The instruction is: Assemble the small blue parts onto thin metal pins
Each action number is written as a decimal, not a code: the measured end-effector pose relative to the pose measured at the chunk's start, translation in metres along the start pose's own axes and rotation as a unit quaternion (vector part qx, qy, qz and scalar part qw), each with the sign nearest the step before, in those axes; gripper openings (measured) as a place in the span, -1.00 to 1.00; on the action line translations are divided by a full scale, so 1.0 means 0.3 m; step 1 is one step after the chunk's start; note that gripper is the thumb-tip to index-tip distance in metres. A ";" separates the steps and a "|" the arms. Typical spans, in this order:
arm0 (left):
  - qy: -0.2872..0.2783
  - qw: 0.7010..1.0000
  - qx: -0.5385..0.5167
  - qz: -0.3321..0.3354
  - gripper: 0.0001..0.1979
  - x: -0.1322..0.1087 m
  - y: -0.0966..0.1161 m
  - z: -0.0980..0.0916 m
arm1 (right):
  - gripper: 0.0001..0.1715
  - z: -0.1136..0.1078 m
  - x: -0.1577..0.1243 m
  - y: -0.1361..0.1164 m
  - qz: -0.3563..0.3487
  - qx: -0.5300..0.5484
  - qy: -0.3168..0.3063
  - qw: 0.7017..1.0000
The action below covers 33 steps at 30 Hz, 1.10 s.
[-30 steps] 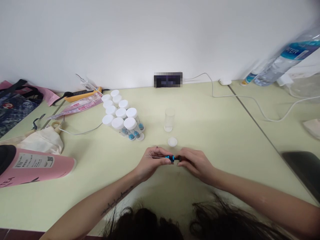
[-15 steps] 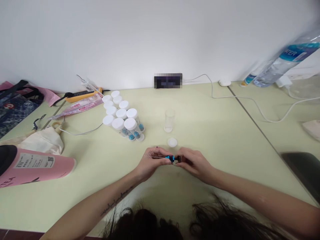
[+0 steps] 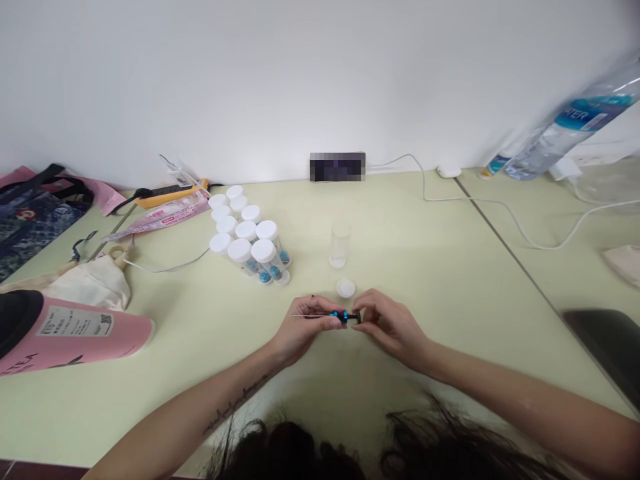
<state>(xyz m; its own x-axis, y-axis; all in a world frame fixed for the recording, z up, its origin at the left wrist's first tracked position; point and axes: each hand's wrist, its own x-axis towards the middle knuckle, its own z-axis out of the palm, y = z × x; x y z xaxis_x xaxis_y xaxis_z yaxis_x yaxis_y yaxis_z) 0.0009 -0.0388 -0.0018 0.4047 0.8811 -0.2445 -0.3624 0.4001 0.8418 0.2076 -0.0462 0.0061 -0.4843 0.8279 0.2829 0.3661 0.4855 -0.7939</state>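
Between thumb and fingers, my left hand [image 3: 304,333] grips a small blue-and-black tool [image 3: 338,316]. A thin metal shaft or wire runs from it leftward across my palm. My right hand [image 3: 393,328] pinches the black knob-like end [image 3: 357,317] of the same tool between thumb and forefinger. Just beyond my fingers a round white cap [image 3: 345,288] lies on the table. Behind the cap stands an uncapped clear plastic tube [image 3: 341,243], upright. Part of the tool is hidden by my fingers.
Several white-capped clear tubes [image 3: 264,251] stand grouped at left, some with blue parts inside. A pink cup [image 3: 95,330] lies at the left. A phone-like dark device [image 3: 338,167] leans on the wall, with a white cable [image 3: 450,199] running right. A dark flat object [image 3: 605,350] lies at right.
My right hand has shifted slightly right, so more of the black shaft shows between the blue part and my right fingertips. The camera view has tilted a little.
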 end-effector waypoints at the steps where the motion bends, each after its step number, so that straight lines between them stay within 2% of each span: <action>1: -0.002 1.000 -0.001 -0.002 -0.82 -0.001 0.000 0.000 | -0.88 0.000 0.000 0.001 -0.010 0.002 0.005 1.000; 4: -0.011 1.000 0.001 -0.009 -0.82 -0.002 0.001 0.001 | -0.86 -0.002 -0.001 0.002 -0.024 -0.007 -0.004 1.000; 7: -0.025 0.999 0.018 -0.014 -0.82 -0.003 0.000 0.004 | -0.63 -0.003 -0.002 0.003 -0.020 -0.033 -0.038 0.999; 9: -0.031 0.999 0.024 -0.012 -0.81 -0.002 -0.002 0.004 | -0.59 -0.002 -0.004 0.004 -0.019 -0.047 -0.045 0.998; 14: -0.017 1.000 -0.001 0.000 -0.83 0.002 -0.008 0.000 | -0.83 0.003 -0.004 0.006 -0.018 -0.016 0.000 1.000; 16: -0.023 1.000 0.000 -0.003 -0.82 0.003 -0.008 0.000 | -0.82 0.002 -0.003 0.004 -0.018 -0.012 0.004 1.000; 21: -0.043 0.999 0.018 -0.008 -0.83 0.001 -0.007 0.002 | -0.65 0.001 -0.004 0.001 -0.020 -0.039 -0.033 0.998; 25: -0.035 0.999 -0.003 0.001 -0.83 0.002 -0.012 0.001 | -0.82 0.005 -0.006 0.007 -0.035 -0.018 0.002 0.999; 27: -0.034 0.999 -0.008 0.003 -0.83 0.002 -0.014 0.001 | -0.84 0.006 -0.006 0.011 -0.039 -0.012 0.014 0.999; 33: -0.044 0.999 0.029 -0.013 -0.82 -0.001 -0.007 0.002 | -0.49 0.003 -0.003 0.011 -0.029 -0.048 -0.035 0.998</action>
<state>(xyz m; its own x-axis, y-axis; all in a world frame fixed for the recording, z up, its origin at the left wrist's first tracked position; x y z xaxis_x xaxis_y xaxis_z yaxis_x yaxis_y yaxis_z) 0.0020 -0.0401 -0.0032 0.4860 0.8444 -0.2255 -0.3030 0.4048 0.8627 0.2087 -0.0457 0.0028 -0.5603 0.7771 0.2867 0.4085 0.5603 -0.7206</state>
